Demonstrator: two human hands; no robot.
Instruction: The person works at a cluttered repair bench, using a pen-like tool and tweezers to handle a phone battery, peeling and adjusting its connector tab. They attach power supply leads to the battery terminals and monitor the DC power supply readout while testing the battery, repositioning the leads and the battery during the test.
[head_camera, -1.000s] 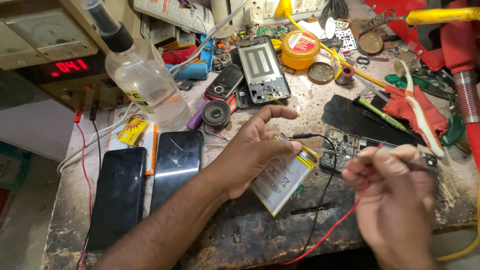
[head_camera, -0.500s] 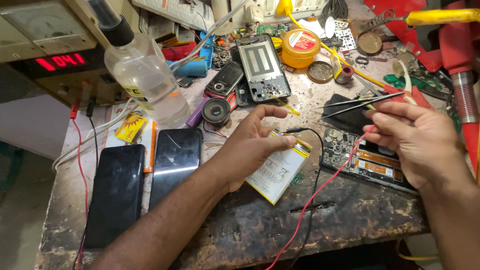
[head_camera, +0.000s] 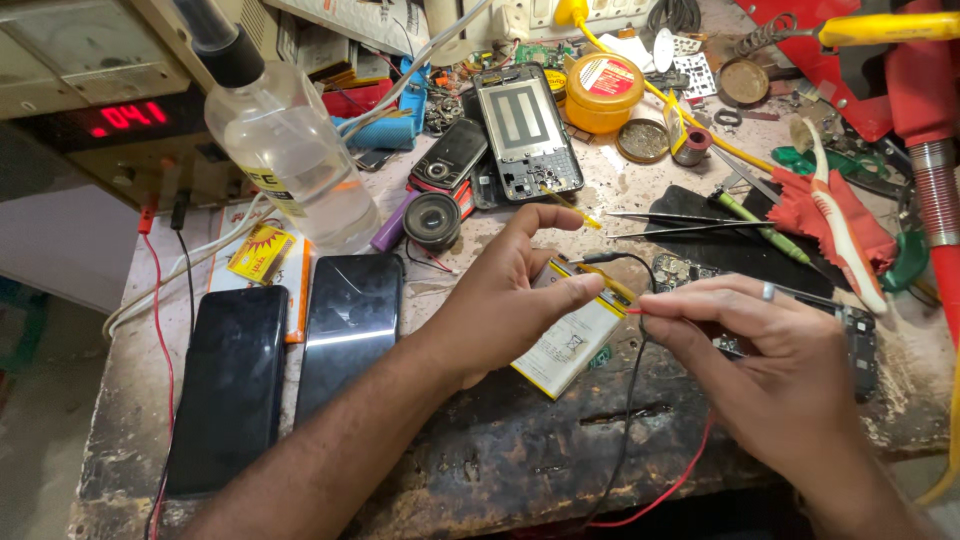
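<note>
Centrally, near the worktop's front edge, a flat white-and-yellow phone battery lies pinned under the left hand, fingers closed on it; the right hand pinches a thin red wire at its top.

Bright, even light; sharp focus, soft shadows, glare on the dark phone screen.

White battery, red wire, black phones.
</note>
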